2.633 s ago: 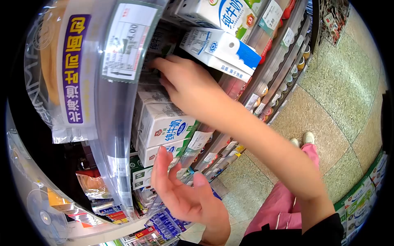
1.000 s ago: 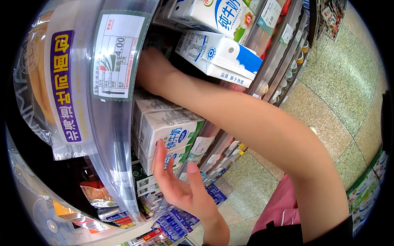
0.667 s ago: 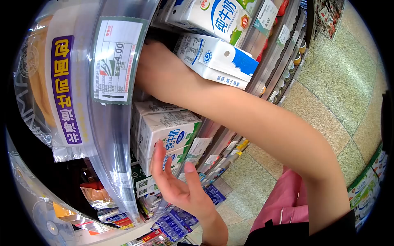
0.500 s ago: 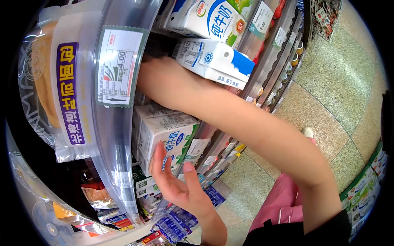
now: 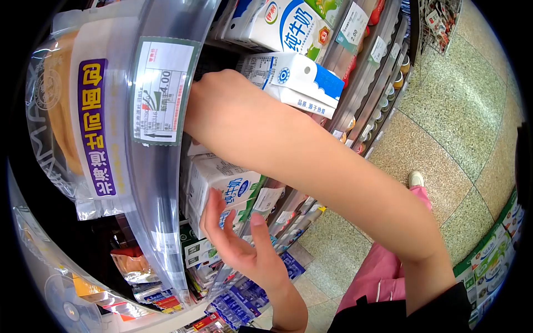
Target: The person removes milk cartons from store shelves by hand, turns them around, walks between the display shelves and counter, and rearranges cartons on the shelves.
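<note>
My right hand [image 5: 216,100] reaches into the shelf behind the clear rail with the 4.00 price label [image 5: 162,91]; its fingers are hidden there. Its wrist is between a white-and-blue carton [image 5: 300,80], tilted on its side, and the stacked white-and-green milk cartons [image 5: 222,177]. My left hand [image 5: 239,241] is open beside the lower stacked carton, fingers raised and thumb apart, holding nothing. Whether its fingertips touch that carton is unclear.
A bagged loaf of bread [image 5: 64,105] lies at the left behind the rail. A larger milk carton [image 5: 277,25] sits at the top. Lower shelf rails [image 5: 366,83] run down the right side, beside the tiled floor [image 5: 438,127]. Blue packs [image 5: 239,302] are at the bottom.
My right hand has gone from beside the stacked cartons deeper behind the rail, then come back out slightly toward the stack. My left hand has stayed open beside the lower carton.
</note>
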Motion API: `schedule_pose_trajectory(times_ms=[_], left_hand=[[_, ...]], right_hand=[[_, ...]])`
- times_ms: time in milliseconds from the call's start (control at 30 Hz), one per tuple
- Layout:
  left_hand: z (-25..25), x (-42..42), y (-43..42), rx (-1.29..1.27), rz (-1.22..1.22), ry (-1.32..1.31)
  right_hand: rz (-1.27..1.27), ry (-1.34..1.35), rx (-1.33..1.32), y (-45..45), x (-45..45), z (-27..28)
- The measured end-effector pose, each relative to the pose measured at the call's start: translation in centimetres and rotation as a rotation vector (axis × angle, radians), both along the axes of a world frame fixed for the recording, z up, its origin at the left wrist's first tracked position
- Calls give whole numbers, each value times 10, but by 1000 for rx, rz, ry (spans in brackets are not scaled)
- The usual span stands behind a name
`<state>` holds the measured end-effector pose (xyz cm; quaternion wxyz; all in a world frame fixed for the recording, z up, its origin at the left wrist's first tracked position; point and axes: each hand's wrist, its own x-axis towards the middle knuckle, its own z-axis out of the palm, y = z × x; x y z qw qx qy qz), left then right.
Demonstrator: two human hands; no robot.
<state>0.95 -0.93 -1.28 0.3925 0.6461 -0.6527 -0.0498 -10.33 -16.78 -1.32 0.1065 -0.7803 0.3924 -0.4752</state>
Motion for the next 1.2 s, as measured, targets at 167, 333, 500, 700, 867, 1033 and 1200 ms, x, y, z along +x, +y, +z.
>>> schedule_pose_trajectory(times_ms=[167, 333, 500, 700, 867, 1033, 1200], left_hand=[[2, -1, 0, 2, 3, 1], [3, -3, -1, 12, 16, -7], [6, -5, -3, 63, 47, -81], [9, -6, -5, 80, 61, -100], [7, -10, -4, 84, 70, -82], [5, -16, -6, 83, 32, -62], [9, -21, -6, 111, -11, 0]], right_hand=[[91, -78, -41, 11, -18, 2], [71, -32, 58, 22, -30, 14], [-18, -131, -66, 15, -30, 4], [247, -95, 204, 14, -38, 16], [227, -89, 186, 11, -35, 13], [167, 54, 231, 18, -40, 26], [-257, -107, -108, 65, -51, -4]])
